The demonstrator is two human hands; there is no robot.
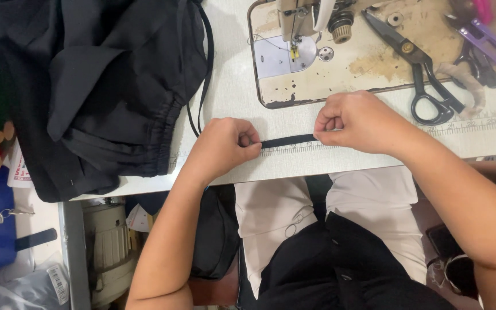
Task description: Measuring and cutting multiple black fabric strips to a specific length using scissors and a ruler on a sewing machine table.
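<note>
- I am looking down at my left hand [222, 146] and my right hand [354, 120], both pinching a black elastic strap [288, 140] and pulling it flat along the near edge of the table [231, 92].
- The left grip is clenching the strap's left part between thumb and curled fingers; the right grip is pinching its right end the same way, so neither hand is released.
- The strap is lying right along the measuring tape [477, 121] fixed to the table, just near of the sewing machine bed [317, 74].
- Its loose length is running from my left hand up and far beside the black garment [99, 86], which is bunching at the left of the table.
- Black scissors [420, 74] are resting on the right of the bed, with purple snips [486, 43] further right.
- Risk, as I judge it: if I am stretching the elastic too hard, the reading will likely come out long.
- If one pinch is slipping, the strap may snap back and drift off the tape's marks.
- The garment's weight could be dragging on the loose length and skewing the strap.
</note>
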